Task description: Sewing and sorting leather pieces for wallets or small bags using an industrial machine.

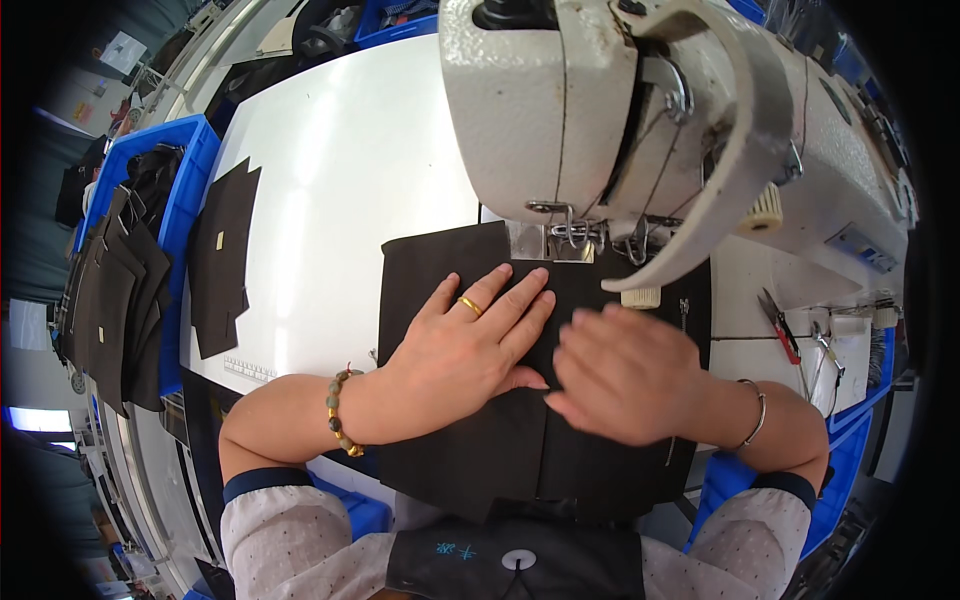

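A large black piece of material (pixel 450 460) lies under the sewing machine's presser foot (pixel 577 238) and hangs over the table's near edge toward my lap. A seam or fold line runs down its middle. My left hand (pixel 470 335) rests flat on the piece just below the presser foot, fingers stretched out and slightly apart, holding nothing. Close to its right, my right hand (pixel 630 375) is over the same piece, with its fingers bent and smeared by motion. Whether it pinches the material cannot be made out.
The pale sewing machine (pixel 520 110) fills the upper right, its curved metal lever (pixel 740 150) reaching down near my right hand. Red-handled scissors (pixel 780 325) lie at the right. Cut dark pieces (pixel 220 270) lie on the left, beside a blue crate (pixel 205 160) and a dark stack (pixel 115 290).
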`<state>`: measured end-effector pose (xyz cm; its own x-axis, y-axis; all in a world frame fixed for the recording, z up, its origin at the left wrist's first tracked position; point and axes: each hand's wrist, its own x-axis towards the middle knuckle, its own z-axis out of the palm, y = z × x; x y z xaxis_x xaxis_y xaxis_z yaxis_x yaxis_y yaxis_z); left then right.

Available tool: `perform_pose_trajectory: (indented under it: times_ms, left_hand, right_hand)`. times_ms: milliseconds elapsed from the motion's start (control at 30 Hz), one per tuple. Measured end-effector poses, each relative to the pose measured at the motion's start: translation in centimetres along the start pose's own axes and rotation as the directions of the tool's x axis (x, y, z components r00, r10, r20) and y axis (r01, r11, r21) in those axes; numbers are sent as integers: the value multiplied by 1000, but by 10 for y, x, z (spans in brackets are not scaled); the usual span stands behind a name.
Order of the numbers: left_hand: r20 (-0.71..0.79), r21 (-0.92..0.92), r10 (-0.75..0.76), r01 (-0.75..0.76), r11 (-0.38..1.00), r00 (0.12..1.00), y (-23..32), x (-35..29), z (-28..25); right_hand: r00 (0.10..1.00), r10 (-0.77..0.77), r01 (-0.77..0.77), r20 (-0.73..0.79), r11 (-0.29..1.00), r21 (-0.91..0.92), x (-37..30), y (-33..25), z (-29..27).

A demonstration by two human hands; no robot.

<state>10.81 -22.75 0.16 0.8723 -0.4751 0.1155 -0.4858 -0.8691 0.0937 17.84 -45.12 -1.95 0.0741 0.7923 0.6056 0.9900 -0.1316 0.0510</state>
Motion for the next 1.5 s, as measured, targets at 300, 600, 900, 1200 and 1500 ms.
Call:
perform_pose_trajectory:
  times_ms: [300,600,900,1200,1500]
  left_hand:
    - [10,-51,-18,18,999,1000,-11,8,2]
    - [-33,-59,-19,17,998,999,-17,13,5]
    - [-37,-66,-17,14,998,999,-18,14,6]
    - [-147,80,258,-248,965,955,-2,-5,0]
    - [-137,209,292,-261,943,946,7,-9,1]
  right_hand:
    - [890,305,-307,340,950,-49,2,19,4]
    - [908,302,-304,291,952,-40,5,28,6]
    - [923,291,-292,251,956,-36,5,29,5]
    - [929,240,-238,282,970,-40,-1,7,-3]
    - [911,239,-236,337,970,-50,-2,6,-7]
